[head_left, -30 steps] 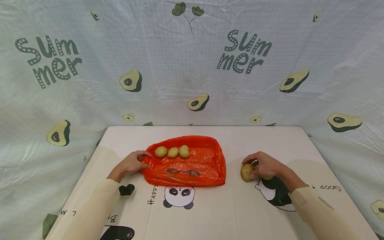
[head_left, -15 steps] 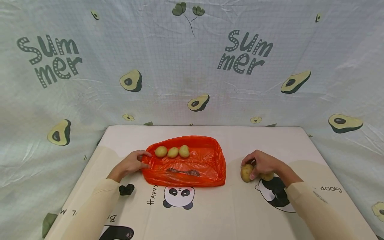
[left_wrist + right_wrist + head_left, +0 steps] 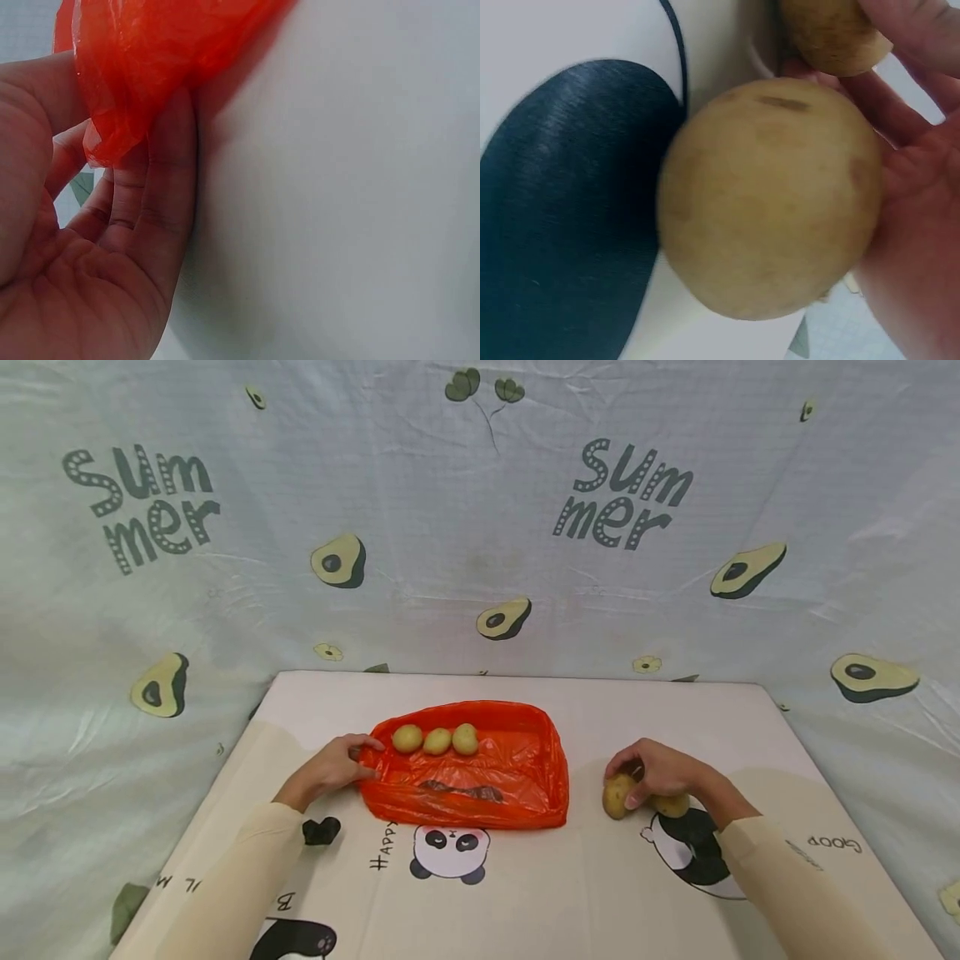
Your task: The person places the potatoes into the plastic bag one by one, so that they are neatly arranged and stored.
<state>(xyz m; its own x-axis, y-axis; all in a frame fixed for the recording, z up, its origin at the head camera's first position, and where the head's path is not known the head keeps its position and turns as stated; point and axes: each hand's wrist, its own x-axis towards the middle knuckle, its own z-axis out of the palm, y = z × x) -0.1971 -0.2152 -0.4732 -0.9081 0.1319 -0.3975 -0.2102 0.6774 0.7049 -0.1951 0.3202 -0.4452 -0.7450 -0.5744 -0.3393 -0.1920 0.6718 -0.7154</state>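
An opened red plastic bag [image 3: 517, 760] lies on the table with its mouth spread wide. Inside, along its far left part, three potatoes [image 3: 437, 742] sit in a row. My left hand [image 3: 330, 768] pinches the bag's left edge, the thin film caught between thumb and fingers [image 3: 169, 172] in the left wrist view. To the right of the bag, my right hand [image 3: 663, 770] grips a potato [image 3: 617, 798] between thumb and fingertips, low over the table. Another potato [image 3: 769, 202] is under the palm, large in the right wrist view and partly covered by the hand in the head view.
The pale table cover [image 3: 525, 893] carries printed pandas, lettering and a black heart. Behind the table and at its sides hangs a light curtain [image 3: 420, 610] with avocado prints. A stretch of bare table separates the bag from the right hand.
The right hand has shifted slightly, and more of the potato under its palm shows. The left hand keeps its grip on the bag. The head view has turned a little.
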